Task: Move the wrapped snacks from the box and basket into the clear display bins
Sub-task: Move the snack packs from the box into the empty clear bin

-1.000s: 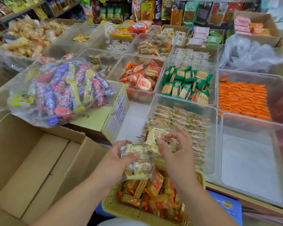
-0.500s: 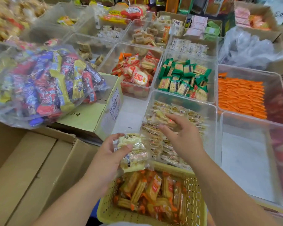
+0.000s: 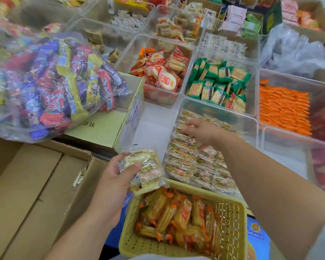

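Note:
My left hand [image 3: 113,184] is shut on a small stack of pale yellow wrapped snacks [image 3: 144,171], held just above the far left corner of the yellow basket [image 3: 233,222]. The basket holds several orange-wrapped snacks [image 3: 176,216]. My right hand [image 3: 199,134] reaches into the clear display bin [image 3: 219,109] beyond the basket. Its fingers are spread and rest flat on the rows of clear-wrapped snacks [image 3: 184,162] lying there. An open cardboard box [image 3: 26,194] stands at the lower left, its inside hidden.
A big clear bag of mixed candies [image 3: 51,85] lies on a pale green carton [image 3: 105,126] at the left. More clear bins hold red-wrapped crackers [image 3: 163,76], green packs [image 3: 218,85] and orange packs [image 3: 283,107]. A clear bin [image 3: 289,152] stands at the right.
My right hand carried a pack from over the basket forward into the clear bin and now lies flat on the packs. The left hand kept its stack. The view tilted down.

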The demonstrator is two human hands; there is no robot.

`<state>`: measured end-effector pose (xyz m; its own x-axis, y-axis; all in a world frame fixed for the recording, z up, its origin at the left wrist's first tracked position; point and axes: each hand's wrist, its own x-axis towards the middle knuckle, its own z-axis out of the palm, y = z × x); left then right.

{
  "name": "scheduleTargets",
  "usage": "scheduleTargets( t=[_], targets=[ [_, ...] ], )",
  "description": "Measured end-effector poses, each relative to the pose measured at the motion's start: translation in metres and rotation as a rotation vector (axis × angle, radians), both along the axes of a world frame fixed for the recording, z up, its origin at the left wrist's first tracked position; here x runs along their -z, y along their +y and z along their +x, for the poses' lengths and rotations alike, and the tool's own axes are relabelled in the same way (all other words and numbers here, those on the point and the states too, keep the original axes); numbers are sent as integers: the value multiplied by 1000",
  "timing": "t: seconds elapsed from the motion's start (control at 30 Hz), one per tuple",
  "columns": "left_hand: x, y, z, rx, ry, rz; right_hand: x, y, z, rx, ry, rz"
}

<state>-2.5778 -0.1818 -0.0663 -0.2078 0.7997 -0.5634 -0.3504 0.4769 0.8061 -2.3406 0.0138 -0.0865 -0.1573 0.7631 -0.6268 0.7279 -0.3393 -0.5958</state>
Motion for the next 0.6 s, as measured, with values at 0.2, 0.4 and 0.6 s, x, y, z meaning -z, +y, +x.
scheduleTargets(
  t=[0.2, 0.4, 0.6],
  targets=[
    [5, 1, -4, -9, -21, -27, 9, 3, 6, -98, -3, 89],
    [6, 2, -4, -27, -73, -24, 30, -8, 10, -221, -62, 149],
    [0, 6, 0, -66, -213, -30, 28, -5, 12, -342, -217, 148]
  ],
)
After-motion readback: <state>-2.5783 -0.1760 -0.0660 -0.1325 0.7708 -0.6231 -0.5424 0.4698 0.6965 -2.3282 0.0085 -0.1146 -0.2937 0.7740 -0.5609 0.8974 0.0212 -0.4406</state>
